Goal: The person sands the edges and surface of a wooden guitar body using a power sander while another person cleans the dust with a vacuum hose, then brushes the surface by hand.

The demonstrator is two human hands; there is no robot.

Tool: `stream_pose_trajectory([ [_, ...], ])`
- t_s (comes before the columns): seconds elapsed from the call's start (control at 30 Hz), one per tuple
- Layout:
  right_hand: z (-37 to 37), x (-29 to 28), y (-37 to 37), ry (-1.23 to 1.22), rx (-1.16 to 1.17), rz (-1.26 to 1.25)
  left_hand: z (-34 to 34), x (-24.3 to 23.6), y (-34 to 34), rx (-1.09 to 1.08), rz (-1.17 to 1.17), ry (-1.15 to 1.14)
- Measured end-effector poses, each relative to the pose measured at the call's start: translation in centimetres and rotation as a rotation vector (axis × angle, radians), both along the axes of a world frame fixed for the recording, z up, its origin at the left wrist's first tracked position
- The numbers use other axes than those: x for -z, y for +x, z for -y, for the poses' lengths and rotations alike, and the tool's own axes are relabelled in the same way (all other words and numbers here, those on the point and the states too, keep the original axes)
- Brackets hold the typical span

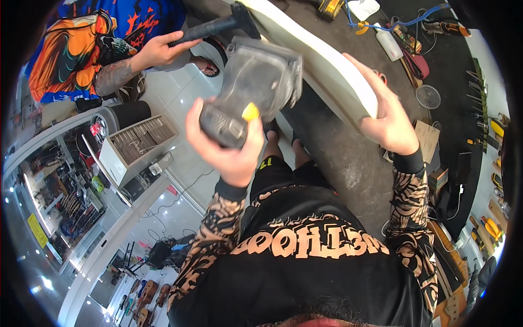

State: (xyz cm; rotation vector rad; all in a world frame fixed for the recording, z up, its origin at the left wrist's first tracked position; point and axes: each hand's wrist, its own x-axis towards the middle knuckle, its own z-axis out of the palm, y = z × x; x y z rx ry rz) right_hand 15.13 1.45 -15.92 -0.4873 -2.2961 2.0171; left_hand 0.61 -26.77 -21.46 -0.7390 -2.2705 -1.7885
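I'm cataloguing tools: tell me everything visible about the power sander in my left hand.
The power sander is dark grey to black, apparently plastic, dusty-looking and blurred, with a yellow patch near its narrower end. Your left hand grips that end, holding it tilted in the air, broad end away from you. It is left of the white panel; whether it touches that or the black nozzle is unclear.

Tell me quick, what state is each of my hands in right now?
Left hand: closed, holding the dark power tool.
Right hand: closed on the near end of the white curved piece.
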Motion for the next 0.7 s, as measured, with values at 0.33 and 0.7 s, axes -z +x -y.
stream_pose_trajectory([
  [0.33,-0.5,-2.6,4.5,0.141,-0.026,-0.064,13.0,-3.7,6.3,-0.157,0.177,-0.440],
  [0.7,-1.7,-3.7,7.6,0.208,-0.033,-0.094,13.3,-8.2,10.2,-0.202,0.130,-0.586],
])
